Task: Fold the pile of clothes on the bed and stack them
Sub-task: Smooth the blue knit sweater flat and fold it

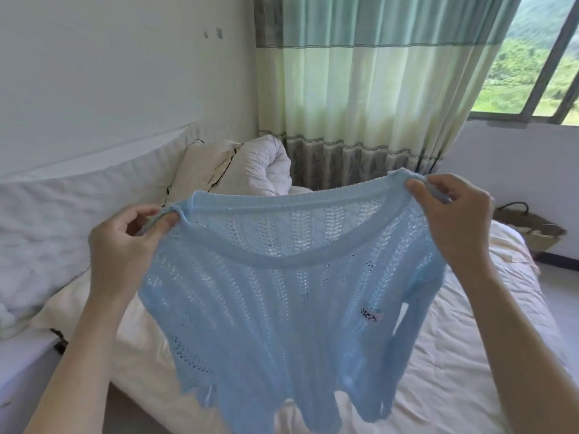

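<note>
Sweater [282,296], light blue open knit, hangs spread above the bed [454,355]. Left hand [125,242] and right hand [451,214] each pinch a shoulder. Risk: loose knit may stretch or snag under its own weight.

Left arm: bare forearm rises from the lower left corner, angled up and inward, wrist straight.
Left hand [125,242]: raised to about chest height, back of the hand toward the camera, fingers curled; thumb and fingertips pinch one shoulder edge of the light blue knit top [282,292].
Right arm: bare forearm climbs from the lower right edge, leaning inward toward the wrist.
Right hand [451,214]: held slightly higher than the left, fingers curled over, thumb and forefinger pinching the opposite shoulder edge of the top.
Both hands: well apart, holding the neckline stretched between them, the garment hanging free below.
</note>
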`<state>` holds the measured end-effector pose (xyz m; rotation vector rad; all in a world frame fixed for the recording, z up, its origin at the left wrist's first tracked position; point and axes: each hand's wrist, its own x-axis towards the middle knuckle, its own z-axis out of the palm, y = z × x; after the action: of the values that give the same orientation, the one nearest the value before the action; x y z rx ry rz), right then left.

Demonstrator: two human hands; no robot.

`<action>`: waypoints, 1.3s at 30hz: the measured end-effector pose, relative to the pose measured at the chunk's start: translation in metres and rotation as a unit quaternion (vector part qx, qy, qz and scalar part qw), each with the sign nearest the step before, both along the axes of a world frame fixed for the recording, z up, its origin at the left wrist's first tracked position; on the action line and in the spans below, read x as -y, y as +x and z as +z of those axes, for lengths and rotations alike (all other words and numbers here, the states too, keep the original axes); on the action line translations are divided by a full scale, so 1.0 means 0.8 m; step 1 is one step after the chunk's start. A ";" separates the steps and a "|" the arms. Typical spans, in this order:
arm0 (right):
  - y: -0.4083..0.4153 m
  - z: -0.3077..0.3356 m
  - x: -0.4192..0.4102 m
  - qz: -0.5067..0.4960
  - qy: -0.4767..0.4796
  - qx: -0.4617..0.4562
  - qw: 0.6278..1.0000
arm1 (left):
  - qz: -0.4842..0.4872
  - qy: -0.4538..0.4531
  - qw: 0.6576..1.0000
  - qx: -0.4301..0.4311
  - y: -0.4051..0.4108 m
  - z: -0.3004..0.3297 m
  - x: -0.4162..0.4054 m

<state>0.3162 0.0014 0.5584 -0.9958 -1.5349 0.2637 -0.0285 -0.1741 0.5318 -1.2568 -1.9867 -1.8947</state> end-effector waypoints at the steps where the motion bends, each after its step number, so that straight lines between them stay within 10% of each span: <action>1: -0.003 0.004 0.006 -0.006 0.006 0.004 1.000 | -0.002 0.003 1.000 -0.003 -0.004 0.005 0.003; 9: -0.052 -0.036 -0.015 -0.043 -0.034 0.105 0.993 | -0.018 -0.062 0.998 -0.009 -0.048 -0.029 -0.017; 21: -0.240 -0.312 -0.265 0.103 -0.330 0.185 0.920 | 0.033 -0.380 0.924 0.001 -0.212 -0.291 -0.200; 39: -0.336 -0.627 -0.468 0.062 -0.502 0.181 0.843 | -0.009 -0.489 0.871 -0.040 -0.294 -0.582 -0.446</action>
<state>0.0477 0.3758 0.0568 -1.8356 -1.8171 1.1069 -0.2640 0.1830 0.0661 -1.4511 -2.9932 -0.7145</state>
